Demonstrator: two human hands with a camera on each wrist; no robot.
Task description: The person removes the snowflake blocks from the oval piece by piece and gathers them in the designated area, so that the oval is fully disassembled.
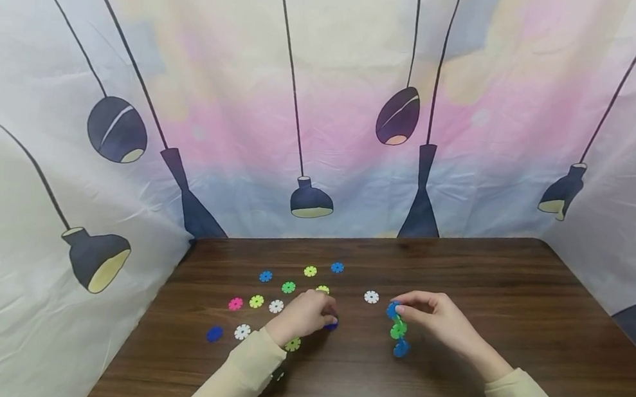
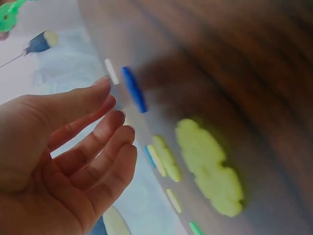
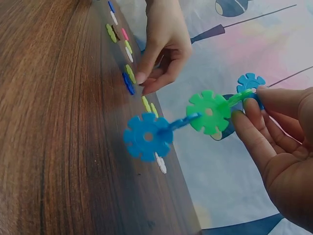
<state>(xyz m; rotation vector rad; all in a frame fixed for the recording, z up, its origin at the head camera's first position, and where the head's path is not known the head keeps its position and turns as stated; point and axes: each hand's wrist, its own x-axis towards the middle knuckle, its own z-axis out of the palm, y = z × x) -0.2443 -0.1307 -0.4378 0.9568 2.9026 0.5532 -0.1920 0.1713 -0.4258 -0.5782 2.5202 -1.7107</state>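
Observation:
My right hand (image 1: pixel 441 321) pinches the top end of a chain of interlocked blue and green notched plastic discs between thumb and fingers. In the right wrist view, a blue disc (image 3: pixel 148 136) forms the chain's free end, joined through an edge-on blue piece to a green disc (image 3: pixel 209 112). The chain hangs over the table. My left hand (image 1: pixel 306 314) is low over the table, fingers loosely bent and holding nothing. Just beyond its thumb and fingertips lies a dark blue disc (image 2: pixel 134 90). A yellow-green disc (image 2: pixel 209 167) lies below that hand, near the wrist.
More loose discs are spread over the left half of the brown wooden table (image 1: pixel 449 393), among them a pink disc (image 1: pixel 235 304), a white disc (image 1: pixel 242 331) and a dark blue one (image 1: pixel 214 334). Another white disc (image 1: pixel 371 297) lies between the hands. A lamp-patterned cloth (image 1: pixel 351 163) hangs behind.

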